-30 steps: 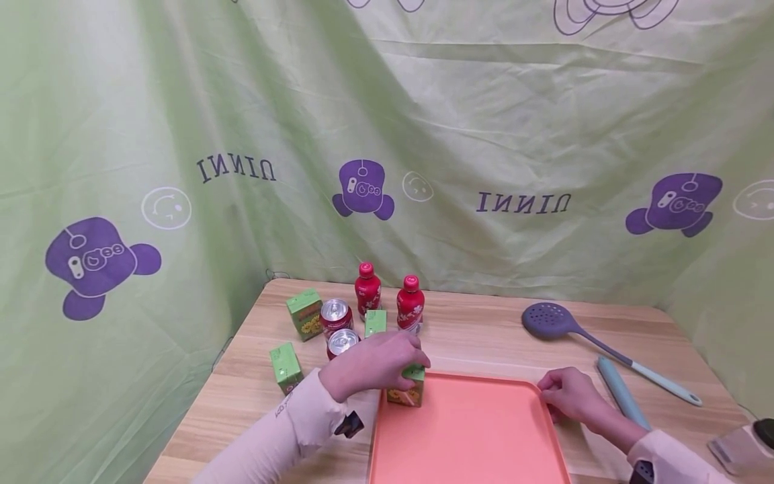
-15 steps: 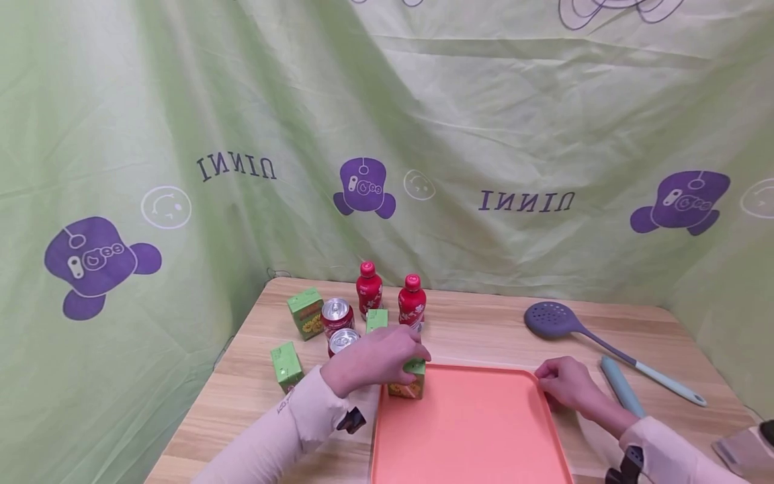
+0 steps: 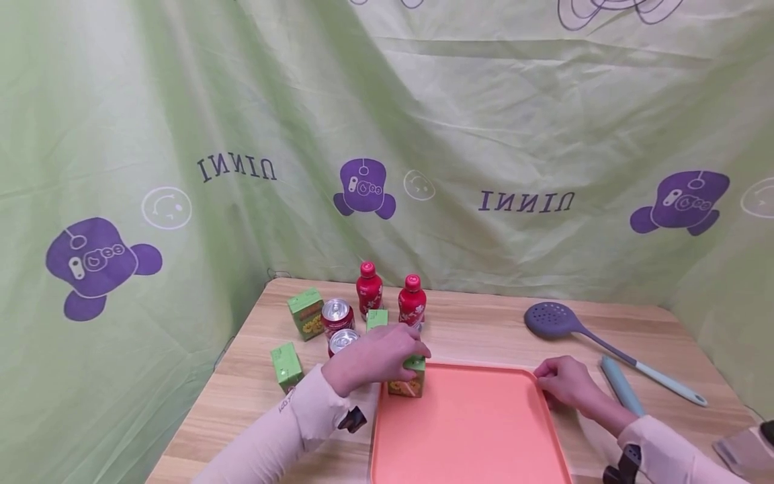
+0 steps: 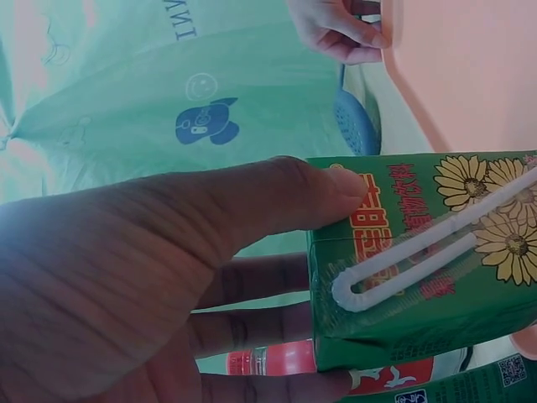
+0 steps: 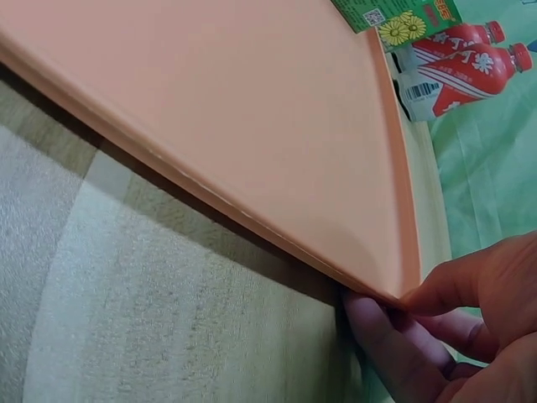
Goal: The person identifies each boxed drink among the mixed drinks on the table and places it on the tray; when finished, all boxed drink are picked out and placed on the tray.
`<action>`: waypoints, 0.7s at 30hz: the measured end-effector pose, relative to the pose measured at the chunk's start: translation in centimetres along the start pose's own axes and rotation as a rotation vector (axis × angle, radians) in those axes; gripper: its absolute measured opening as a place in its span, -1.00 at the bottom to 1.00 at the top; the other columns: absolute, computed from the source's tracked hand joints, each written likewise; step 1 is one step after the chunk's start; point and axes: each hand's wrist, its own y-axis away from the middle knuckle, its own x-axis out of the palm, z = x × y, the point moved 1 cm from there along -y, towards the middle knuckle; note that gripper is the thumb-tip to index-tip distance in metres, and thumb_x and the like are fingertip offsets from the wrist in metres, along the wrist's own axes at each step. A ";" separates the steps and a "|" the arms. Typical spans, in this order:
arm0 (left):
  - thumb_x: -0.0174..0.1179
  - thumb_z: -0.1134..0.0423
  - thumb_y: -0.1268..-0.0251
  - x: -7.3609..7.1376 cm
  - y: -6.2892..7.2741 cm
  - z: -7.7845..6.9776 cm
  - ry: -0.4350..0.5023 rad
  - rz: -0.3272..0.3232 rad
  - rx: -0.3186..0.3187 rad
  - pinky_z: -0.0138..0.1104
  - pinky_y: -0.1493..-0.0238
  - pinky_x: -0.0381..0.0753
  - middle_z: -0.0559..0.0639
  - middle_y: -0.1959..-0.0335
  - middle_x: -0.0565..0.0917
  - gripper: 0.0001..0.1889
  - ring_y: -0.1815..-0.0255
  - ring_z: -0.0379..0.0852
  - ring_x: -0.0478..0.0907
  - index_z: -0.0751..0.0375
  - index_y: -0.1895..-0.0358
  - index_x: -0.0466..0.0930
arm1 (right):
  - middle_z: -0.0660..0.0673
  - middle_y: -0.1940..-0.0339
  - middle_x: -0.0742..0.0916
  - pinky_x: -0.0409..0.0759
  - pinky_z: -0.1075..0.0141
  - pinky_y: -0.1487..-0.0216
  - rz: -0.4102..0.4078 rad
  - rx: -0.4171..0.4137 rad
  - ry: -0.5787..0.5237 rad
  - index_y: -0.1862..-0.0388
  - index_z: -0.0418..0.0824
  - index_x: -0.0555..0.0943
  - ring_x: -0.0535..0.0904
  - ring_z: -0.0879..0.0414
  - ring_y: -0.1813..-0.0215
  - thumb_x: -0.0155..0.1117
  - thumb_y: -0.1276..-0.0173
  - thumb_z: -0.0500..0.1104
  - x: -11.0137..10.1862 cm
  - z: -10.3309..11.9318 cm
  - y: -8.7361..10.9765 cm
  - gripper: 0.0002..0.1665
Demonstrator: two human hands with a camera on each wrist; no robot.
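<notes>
My left hand (image 3: 382, 357) grips a green drink carton (image 3: 406, 385) with yellow flowers, at the back left corner of a coral-pink tray (image 3: 471, 423). In the left wrist view, thumb and fingers clasp the carton's end, and a white bent straw (image 4: 403, 260) is fixed to its side. At the tray's back right corner my right hand (image 3: 568, 384) pinches the rim, thumb above and fingers below, as the right wrist view shows. Just behind the left hand stands another green carton (image 3: 377, 318), partly hidden.
Two red bottles (image 3: 369, 292) stand at the back, with two red cans (image 3: 336, 314) and two more green cartons (image 3: 287, 366) to the left. On the right lie a slotted skimmer (image 3: 553, 320) and a pale blue stick-like handle (image 3: 623, 386). A green curtain (image 3: 459, 134) encloses the table.
The tray's far edge has shifted slightly away from me, with the carton and both hands moving along. Both hands keep their hold.
</notes>
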 end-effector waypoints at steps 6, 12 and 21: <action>0.38 -0.06 -0.22 -0.1 0.5 0.0 -0.021 -0.024 -0.032 -0.38 -0.04 0.65 -0.13 -0.07 0.69 -0.53 -0.03 -0.22 0.62 -0.05 -0.18 0.66 | -0.06 0.56 0.69 0.61 0.30 0.52 -0.001 0.019 -0.039 0.26 -0.39 0.69 0.60 0.13 0.59 0.31 -0.26 -0.34 0.1 -0.2 0.0 -0.88; 0.30 -0.06 -0.27 -1.6 2.1 0.5 0.004 -0.093 -0.095 -0.29 -0.11 0.65 -0.10 -0.14 0.65 -0.52 -0.12 -0.17 0.59 -0.07 -0.25 0.61 | -0.06 0.55 0.70 0.64 0.30 0.52 -0.001 0.031 -0.068 0.23 -0.41 0.69 0.62 0.14 0.59 0.32 -0.27 -0.34 -0.1 -0.3 0.1 -0.86; 0.33 0.12 -0.23 -4.1 7.7 2.3 0.006 -0.252 -0.179 -0.28 0.03 0.67 -0.08 0.07 0.71 -0.64 0.08 -0.18 0.62 0.07 -0.09 0.70 | -0.07 0.51 0.72 0.66 0.29 0.50 0.019 0.025 -0.086 0.18 -0.41 0.69 0.63 0.13 0.57 0.31 -0.30 -0.35 -0.1 -0.4 0.3 -0.85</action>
